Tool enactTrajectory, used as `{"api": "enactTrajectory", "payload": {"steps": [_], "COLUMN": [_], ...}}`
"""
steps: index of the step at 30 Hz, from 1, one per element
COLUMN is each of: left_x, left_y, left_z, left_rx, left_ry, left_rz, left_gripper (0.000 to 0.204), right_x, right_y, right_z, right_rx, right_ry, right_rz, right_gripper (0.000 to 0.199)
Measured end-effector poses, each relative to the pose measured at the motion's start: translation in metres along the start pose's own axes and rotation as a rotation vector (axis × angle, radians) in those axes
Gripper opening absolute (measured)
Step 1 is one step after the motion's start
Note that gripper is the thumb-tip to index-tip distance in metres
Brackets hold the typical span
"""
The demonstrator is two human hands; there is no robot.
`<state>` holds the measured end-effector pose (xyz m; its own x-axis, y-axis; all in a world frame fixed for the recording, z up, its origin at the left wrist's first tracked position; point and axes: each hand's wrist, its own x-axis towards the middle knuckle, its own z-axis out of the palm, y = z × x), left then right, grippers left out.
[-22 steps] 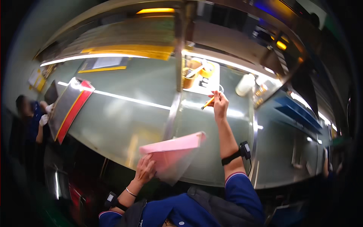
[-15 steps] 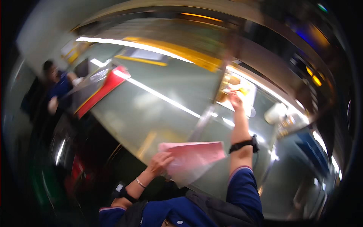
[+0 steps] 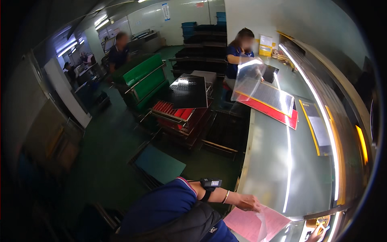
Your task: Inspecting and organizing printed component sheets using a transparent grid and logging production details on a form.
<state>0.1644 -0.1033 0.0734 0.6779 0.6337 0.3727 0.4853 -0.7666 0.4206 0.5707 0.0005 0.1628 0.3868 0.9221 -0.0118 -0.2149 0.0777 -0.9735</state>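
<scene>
My left hand point(image 3: 246, 202) pinches the edge of a pink sheet point(image 3: 278, 225) with a clear film point(image 3: 263, 226) lifted at its middle. The sheet hangs over the near edge of the grey table point(image 3: 268, 169). At the lower right rim, my right hand point(image 3: 316, 234) is partly cut off. Its fingers are closed around something small and pale that I cannot make out. Just beyond them, a gold-coloured item point(image 3: 321, 222) lies on a bright lit surface.
Up the table, a co-worker point(image 3: 238, 54) handles a clear sheet point(image 3: 246, 78) above a red board point(image 3: 276, 114). A yellow-edged panel point(image 3: 316, 127) lies near the lamp strip. Left of the table stand red racks point(image 3: 173, 113), a green cart point(image 3: 145, 78) and green boards point(image 3: 160, 163).
My view has swung left, bringing the room and co-workers in. The left hand keeps the pink sheet. The right hand stays by the lit surface, now at the rim.
</scene>
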Motion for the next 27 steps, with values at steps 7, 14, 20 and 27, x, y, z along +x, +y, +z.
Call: {"api": "enactTrajectory", "payload": {"steps": [7,14,20,27], "left_x": [-0.024,-0.027,-0.037,-0.075], "left_y": [-0.018,-0.012,-0.028,-0.059], "left_z": [0.040,0.014,-0.036,-0.178], "left_rx": [-0.012,-0.050,-0.091,0.004], "left_ry": [0.008,0.115,0.361,0.518], "left_rz": [0.072,0.178,0.203,0.092], "left_gripper": [0.009,0.007,0.006,0.021], "right_x": [-0.140,-0.183,-0.170,-0.142], "right_y": [0.029,0.046,0.044,0.036], "right_z": [0.088,0.129,0.146,0.163], "right_rx": [-0.125,-0.182,-0.239,-0.280], "right_ry": [-0.152,-0.264,-0.258,-0.284], "right_rz": [0.142,0.194,0.149,0.115], "right_gripper": [0.037,0.040,0.042,0.045]}}
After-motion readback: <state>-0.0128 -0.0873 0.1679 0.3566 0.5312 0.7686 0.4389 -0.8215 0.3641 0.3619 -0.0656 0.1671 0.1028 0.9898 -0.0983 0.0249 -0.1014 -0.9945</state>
